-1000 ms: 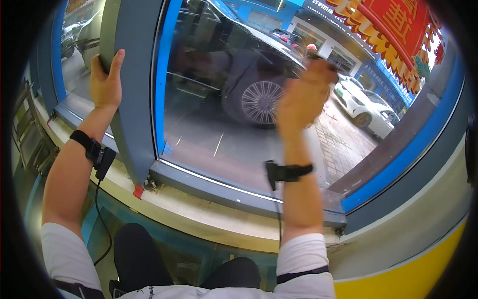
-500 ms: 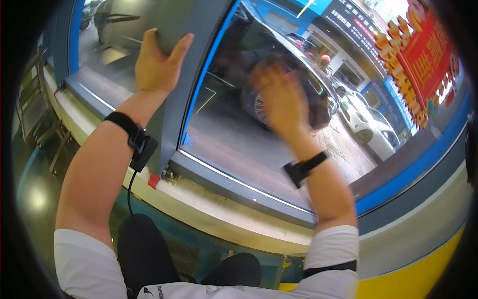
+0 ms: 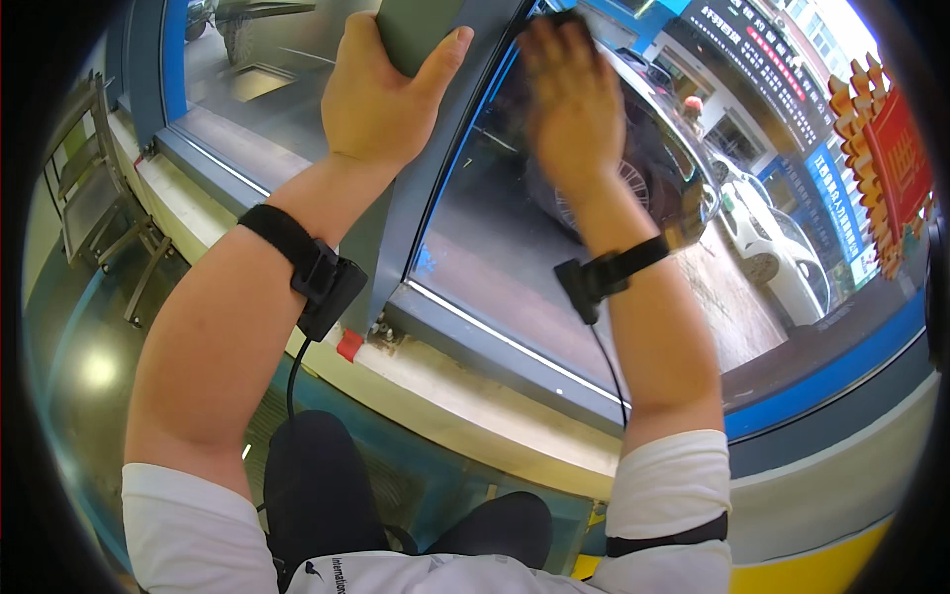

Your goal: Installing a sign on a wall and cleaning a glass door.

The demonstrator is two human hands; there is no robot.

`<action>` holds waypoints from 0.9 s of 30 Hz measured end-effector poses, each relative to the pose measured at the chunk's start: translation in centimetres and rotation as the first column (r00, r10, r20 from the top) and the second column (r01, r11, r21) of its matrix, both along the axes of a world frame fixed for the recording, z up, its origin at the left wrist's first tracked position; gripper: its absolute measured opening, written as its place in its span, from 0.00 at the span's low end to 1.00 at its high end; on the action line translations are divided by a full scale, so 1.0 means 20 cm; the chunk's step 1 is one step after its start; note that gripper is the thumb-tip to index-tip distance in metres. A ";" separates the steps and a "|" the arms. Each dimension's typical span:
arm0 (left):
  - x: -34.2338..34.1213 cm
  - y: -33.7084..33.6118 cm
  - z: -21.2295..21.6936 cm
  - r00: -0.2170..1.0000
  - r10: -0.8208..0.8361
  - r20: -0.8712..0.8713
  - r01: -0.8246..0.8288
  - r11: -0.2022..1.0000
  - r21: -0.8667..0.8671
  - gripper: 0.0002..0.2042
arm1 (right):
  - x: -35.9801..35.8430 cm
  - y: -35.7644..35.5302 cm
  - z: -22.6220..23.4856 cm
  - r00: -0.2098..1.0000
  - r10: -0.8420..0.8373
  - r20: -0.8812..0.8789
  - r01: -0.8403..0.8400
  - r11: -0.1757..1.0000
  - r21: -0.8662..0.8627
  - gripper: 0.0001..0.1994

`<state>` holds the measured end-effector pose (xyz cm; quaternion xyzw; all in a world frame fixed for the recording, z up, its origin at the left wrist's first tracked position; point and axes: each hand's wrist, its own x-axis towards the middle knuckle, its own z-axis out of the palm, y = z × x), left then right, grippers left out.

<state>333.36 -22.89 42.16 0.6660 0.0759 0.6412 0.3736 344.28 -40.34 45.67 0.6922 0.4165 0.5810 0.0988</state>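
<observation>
Two bare hands worked at a big glass window pane (image 3: 515,267) set in a grey metal frame.

The wide pane ran from the grey sill (image 3: 475,342) upward, with a street and parked cars showing through it. The grey upright frame post (image 3: 445,148) stood between two panes, and the left hand (image 3: 381,94) had its grip closed round that post, thumb on one side and fingers wrapped behind. The right hand (image 3: 574,99) lay flat and blurred against the glass near its top, palm pressing a small dark cloth (image 3: 566,22) whose edge peeked past the fingertips; its grip was spread open over the cloth rather than curled. Wiping well here probably called for even palm pressure, overlapping passes, and a firm hold on the post for balance.
</observation>
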 end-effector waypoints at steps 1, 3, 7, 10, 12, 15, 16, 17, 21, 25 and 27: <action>-0.01 -0.01 0.00 0.999 -0.012 0.034 0.011 0.999 0.035 0.28 | -0.01 0.03 -0.13 0.999 -0.035 -0.035 0.034 0.999 -0.029 0.33; -0.01 -0.01 0.01 0.998 -0.028 0.063 0.023 0.996 0.082 0.26 | -0.02 0.04 -0.40 0.992 -0.124 -0.035 0.121 0.991 -0.065 0.30; 0.01 -0.03 0.01 0.999 -0.012 0.043 0.009 0.998 0.067 0.27 | -0.04 -0.03 -0.92 0.969 -0.114 -0.220 0.067 0.976 -0.207 0.30; 0.00 -0.03 0.01 1.000 -0.017 0.015 0.016 0.998 0.056 0.29 | -0.09 -0.13 -1.29 0.974 -0.199 -0.105 0.134 0.887 -0.442 0.32; 0.00 -0.03 0.01 1.000 -0.018 -0.004 0.018 0.999 0.051 0.31 | -0.09 -0.21 -1.40 0.975 -0.198 -0.104 0.115 0.842 -0.527 0.32; 0.00 -0.05 -0.01 1.000 0.001 -0.023 -0.001 1.000 0.015 0.33 | -0.06 -0.38 -1.38 0.994 -0.110 0.001 0.086 0.770 -0.632 0.32; 0.01 -0.04 -0.02 1.000 -0.003 -0.021 0.004 1.000 0.022 0.33 | -0.05 -0.42 -1.29 0.993 -0.115 0.001 0.090 0.774 -0.626 0.32; 0.03 -0.04 -0.02 1.000 0.006 -0.021 -0.005 1.000 0.026 0.33 | -0.04 -0.47 -1.17 0.985 -0.171 0.001 0.138 0.794 -0.591 0.32; 0.01 0.04 0.00 0.995 0.077 -0.057 -0.074 0.996 0.045 0.34 | -0.11 -0.72 -0.29 0.946 -0.311 -0.091 0.262 0.900 -0.349 0.31; 0.02 0.01 0.00 0.993 0.102 -0.056 -0.100 0.994 0.033 0.34 | 0.05 -1.27 0.50 0.944 -0.168 0.285 0.075 0.947 0.313 0.27; 0.03 -0.01 -0.01 0.998 0.056 -0.035 -0.056 0.998 0.012 0.34 | 0.06 -1.48 0.78 0.873 -0.285 0.396 0.131 0.919 0.373 0.28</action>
